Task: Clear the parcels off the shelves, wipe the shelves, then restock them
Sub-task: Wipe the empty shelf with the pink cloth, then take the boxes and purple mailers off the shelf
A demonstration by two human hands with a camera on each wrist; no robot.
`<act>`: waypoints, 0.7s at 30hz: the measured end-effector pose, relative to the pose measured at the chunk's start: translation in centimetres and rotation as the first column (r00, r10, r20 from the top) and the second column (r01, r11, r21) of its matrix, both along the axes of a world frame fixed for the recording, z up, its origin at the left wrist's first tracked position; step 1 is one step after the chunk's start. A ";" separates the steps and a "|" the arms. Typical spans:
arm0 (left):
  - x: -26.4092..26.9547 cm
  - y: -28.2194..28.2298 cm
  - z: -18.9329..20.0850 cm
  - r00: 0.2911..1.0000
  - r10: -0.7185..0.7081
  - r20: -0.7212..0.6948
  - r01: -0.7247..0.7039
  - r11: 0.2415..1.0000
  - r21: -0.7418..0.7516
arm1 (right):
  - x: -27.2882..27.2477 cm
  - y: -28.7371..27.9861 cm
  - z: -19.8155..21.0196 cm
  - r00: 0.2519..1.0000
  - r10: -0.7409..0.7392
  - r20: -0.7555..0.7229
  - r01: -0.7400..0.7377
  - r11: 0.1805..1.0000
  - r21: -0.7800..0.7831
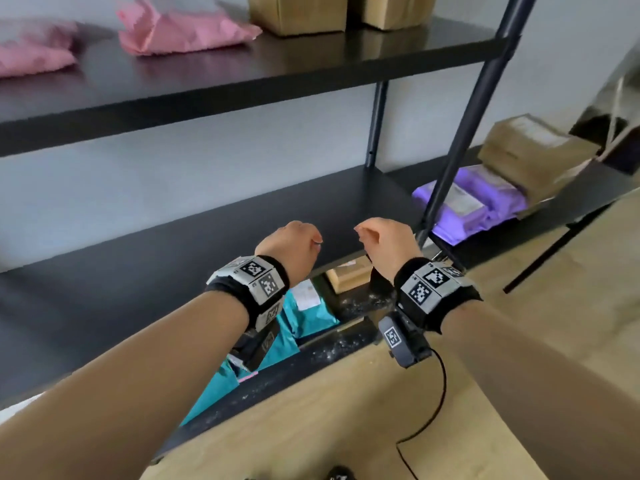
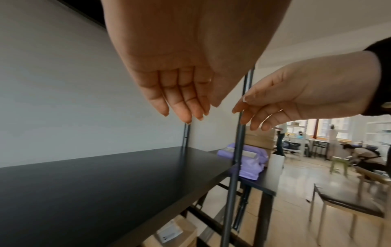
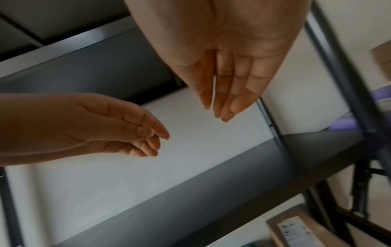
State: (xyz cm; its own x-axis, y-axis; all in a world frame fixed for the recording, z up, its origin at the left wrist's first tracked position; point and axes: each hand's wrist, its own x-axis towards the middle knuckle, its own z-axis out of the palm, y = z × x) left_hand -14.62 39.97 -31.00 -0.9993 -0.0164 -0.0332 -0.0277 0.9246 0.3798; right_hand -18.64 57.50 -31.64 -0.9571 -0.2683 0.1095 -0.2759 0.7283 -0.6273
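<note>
My left hand and right hand hover side by side over the front edge of the bare black middle shelf. Neither holds anything. In the left wrist view the left hand has straight, relaxed fingers, with the right hand loosely curved beside it. The right wrist view shows the right hand flat and empty. Two pink mailers and cardboard boxes lie on the upper shelf. Teal mailers and a small box sit on the shelf below.
A slanted black post of the rack stands just right of my right hand. Beyond it a low black table carries purple mailers and stacked brown boxes. White specks dust the lower shelf. Wooden floor is underfoot.
</note>
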 end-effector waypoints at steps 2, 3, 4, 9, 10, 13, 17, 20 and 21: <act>-2.2 3.1 0.2 0.998 -0.066 -0.005 0.066 0.998 0.008 | -1.3 3.0 0.1 0.998 -0.063 0.009 0.063 0.998 -0.008; -3.2 4.5 0.3 0.995 -0.095 -0.006 0.095 0.995 0.013 | -1.9 4.4 0.1 0.995 -0.093 0.019 0.094 0.996 -0.006; -4.1 5.9 0.4 0.993 -0.122 -0.004 0.122 0.992 0.015 | -2.4 5.7 0.1 0.992 -0.122 0.031 0.122 0.993 -0.001; -9.1 11.5 0.0 0.969 -0.245 0.018 0.245 0.970 0.008 | -5.7 10.8 -0.1 0.974 -0.223 0.037 0.221 0.974 0.043; -10.2 12.5 0.1 0.964 -0.265 0.017 0.264 0.964 0.012 | -6.6 11.6 -0.1 0.972 -0.232 0.033 0.230 0.972 0.051; -13.8 15.3 0.1 0.949 -0.314 -0.001 0.314 0.949 0.044 | -9.8 13.7 0.5 0.968 -0.249 0.030 0.243 0.960 0.138; -18.8 19.8 0.2 0.910 -0.415 -0.007 0.414 0.906 0.090 | -15.0 17.0 1.7 0.951 -0.309 0.016 0.300 0.933 0.197; -21.3 23.6 0.6 0.881 -0.474 -0.008 0.472 0.875 0.106 | -18.0 20.8 1.9 0.915 -0.403 -0.006 0.397 0.899 0.183; -22.0 24.9 0.5 0.872 -0.490 -0.019 0.489 0.867 0.100 | -18.7 22.1 1.9 0.902 -0.431 -0.001 0.426 0.892 0.154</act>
